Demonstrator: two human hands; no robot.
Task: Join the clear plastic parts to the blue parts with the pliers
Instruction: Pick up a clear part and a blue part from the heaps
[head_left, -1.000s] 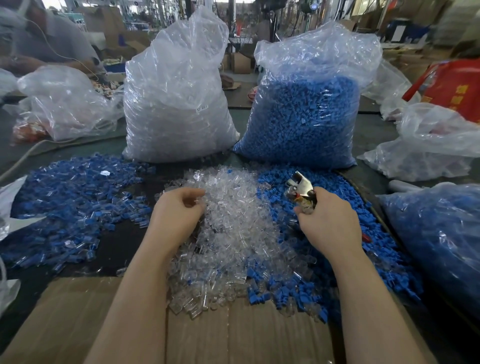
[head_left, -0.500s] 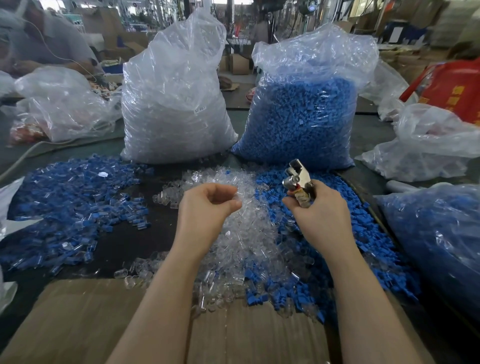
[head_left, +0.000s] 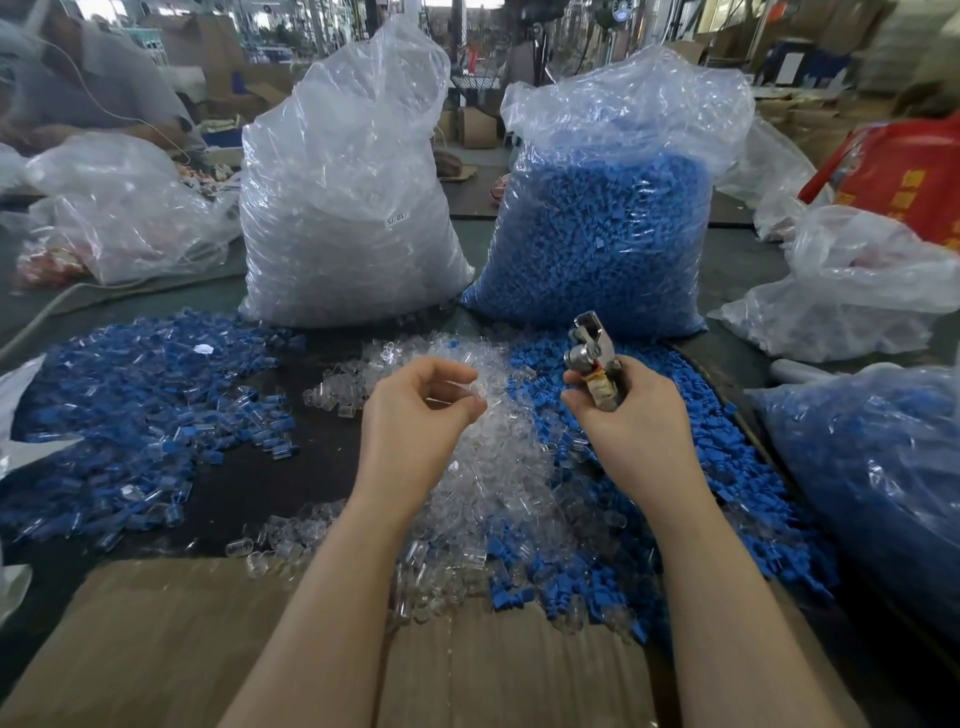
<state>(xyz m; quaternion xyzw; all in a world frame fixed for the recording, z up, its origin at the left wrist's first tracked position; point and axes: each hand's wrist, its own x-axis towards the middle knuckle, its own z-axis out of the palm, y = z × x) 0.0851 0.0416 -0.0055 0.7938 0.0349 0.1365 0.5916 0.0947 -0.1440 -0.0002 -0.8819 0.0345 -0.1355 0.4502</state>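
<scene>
A: Item one, left hand (head_left: 415, 410): raised over the clear parts heap (head_left: 488, 467), fingers curled, thumb and fingertips pinching one clear plastic part (head_left: 464, 396)

B: Item two, right hand (head_left: 631, 415): wrapped round the taped handles of the pliers (head_left: 592, 353), metal head pointing up and away. Whether the jaws stand apart cannot be told from this angle

A: Item three, stock: loose blue parts (head_left: 717, 447) lie under and beyond the right hand. No blue part is seen in either hand

B: Step in hand, by judgement: pickup stage, clear piece taken, blue mate not yet fetched. Next move calls for a blue part from the pile beside the right hand, mated to the clear one, then set in the pliers head and squeezed

A: Item four, output: a spread of blue-and-clear pieces (head_left: 135, 415), well left of the left hand, probably finished joins

B: Item five, surface: dark tabletop (head_left: 291, 467) beneath both hands, flattened cardboard (head_left: 208, 649) nearest the person

A: Item six, reserve: beyond the hands, one bag of clear parts (head_left: 348, 208) and one bag of blue parts (head_left: 613, 223), upright side by side. A further blue-filled bag (head_left: 883, 493) right of the right hand

B: Item seven, room: a workshop with cartons behind; another person's sleeve (head_left: 104, 88) far left, beyond the left hand
</scene>
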